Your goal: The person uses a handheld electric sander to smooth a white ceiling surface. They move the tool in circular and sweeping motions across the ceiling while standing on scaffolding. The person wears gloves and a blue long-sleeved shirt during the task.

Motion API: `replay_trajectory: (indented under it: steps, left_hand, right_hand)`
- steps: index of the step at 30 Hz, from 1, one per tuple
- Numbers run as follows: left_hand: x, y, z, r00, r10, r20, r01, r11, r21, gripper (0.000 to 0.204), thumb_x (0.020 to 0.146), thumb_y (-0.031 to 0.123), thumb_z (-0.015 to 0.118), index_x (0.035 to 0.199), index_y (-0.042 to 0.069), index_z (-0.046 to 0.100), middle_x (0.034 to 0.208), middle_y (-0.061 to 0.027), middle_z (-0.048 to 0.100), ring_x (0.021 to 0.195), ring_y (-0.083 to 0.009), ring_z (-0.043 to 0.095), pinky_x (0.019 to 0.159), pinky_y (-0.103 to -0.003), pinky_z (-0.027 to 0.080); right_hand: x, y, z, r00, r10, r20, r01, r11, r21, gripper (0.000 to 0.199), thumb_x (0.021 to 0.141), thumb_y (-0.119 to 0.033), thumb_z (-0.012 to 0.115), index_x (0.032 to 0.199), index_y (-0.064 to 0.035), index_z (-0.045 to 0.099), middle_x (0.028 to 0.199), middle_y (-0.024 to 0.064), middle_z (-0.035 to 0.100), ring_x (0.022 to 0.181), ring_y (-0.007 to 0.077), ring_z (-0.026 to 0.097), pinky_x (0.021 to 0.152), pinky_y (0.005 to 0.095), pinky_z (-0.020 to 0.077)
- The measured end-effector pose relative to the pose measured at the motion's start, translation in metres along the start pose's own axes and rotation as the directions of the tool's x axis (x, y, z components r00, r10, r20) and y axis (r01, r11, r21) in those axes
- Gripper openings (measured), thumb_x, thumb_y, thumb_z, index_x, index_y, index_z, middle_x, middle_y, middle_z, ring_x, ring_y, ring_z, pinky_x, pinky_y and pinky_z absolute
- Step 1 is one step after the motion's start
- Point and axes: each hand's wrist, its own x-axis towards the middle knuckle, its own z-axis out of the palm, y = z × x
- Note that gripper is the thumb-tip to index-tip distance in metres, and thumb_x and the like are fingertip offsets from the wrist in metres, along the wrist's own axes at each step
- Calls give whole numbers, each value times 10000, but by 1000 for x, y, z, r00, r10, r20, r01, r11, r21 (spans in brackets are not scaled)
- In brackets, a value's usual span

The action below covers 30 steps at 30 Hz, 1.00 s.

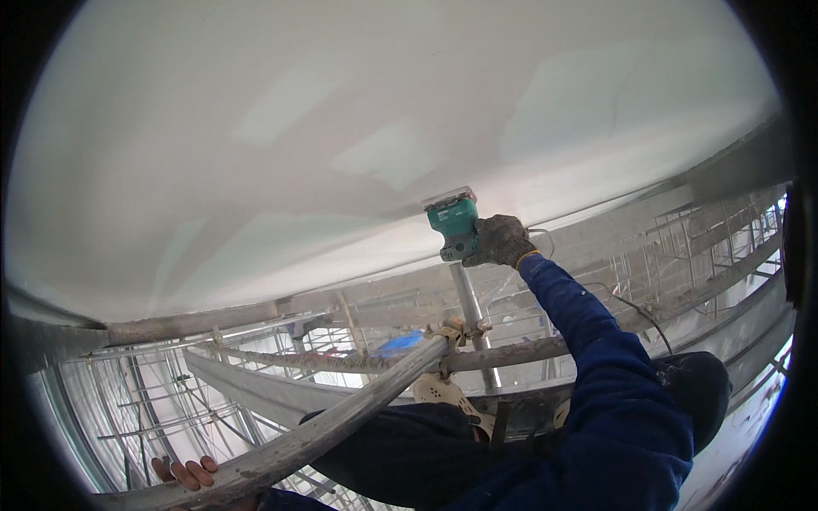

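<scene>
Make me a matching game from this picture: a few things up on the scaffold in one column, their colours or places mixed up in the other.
Things:
1. power sander
2. sleeve
3. ceiling
4. bare fingers

Descriptions:
A. white, overhead
B. teal green, pressed against the ceiling
C. curled on a scaffold pole, lower left
D. dark blue, reaching upward

Pairs: 1-B, 2-D, 3-A, 4-C
</scene>
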Motion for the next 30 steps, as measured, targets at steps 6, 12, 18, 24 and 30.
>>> replay_trajectory:
  steps: [6,12,18,24,30]
  left_hand:
    - [-1,3,5,999,-21,-32,20,999,-36,800,861,580,495,1341,-56,428,806,-127,585,663,-252,613,629,-454,568]
    - [-2,0,9,1000,-13,24,14,999,-50,805,869,585,498,1347,-56,413,822,-119,596,670,-246,617,657,-480,553]
    - [-3,-3,10,998,-8,57,13,995,-95,783,887,565,499,1364,-46,387,840,-118,600,680,-252,628,650,-474,545]
    - [-8,4,18,975,-104,-195,139,975,172,830,861,513,587,1470,32,296,816,3,436,740,-113,450,854,-304,416]
    - [-2,-11,9,999,-44,-17,44,999,0,789,897,485,519,1421,-63,303,819,-13,400,742,-127,406,758,-314,365]
  right_hand:
    - [3,-10,6,987,-130,-99,133,991,22,792,624,-717,732,1041,-46,672,926,134,710,936,293,691,817,436,564]
    - [25,-71,15,972,-215,-94,224,970,92,838,619,-755,704,1029,-25,652,931,140,707,942,299,686,810,430,559]
    - [21,-97,23,892,-372,-258,390,921,20,622,649,-667,749,745,-54,704,643,88,675,743,266,702,683,416,559]
    - [-22,-79,5,959,-216,-183,243,960,139,754,728,-732,633,866,3,727,795,180,708,846,298,711,806,412,560]
    - [-47,-26,-6,987,-67,-144,106,953,282,742,754,-722,617,960,-18,726,902,199,707,902,329,694,846,423,542]
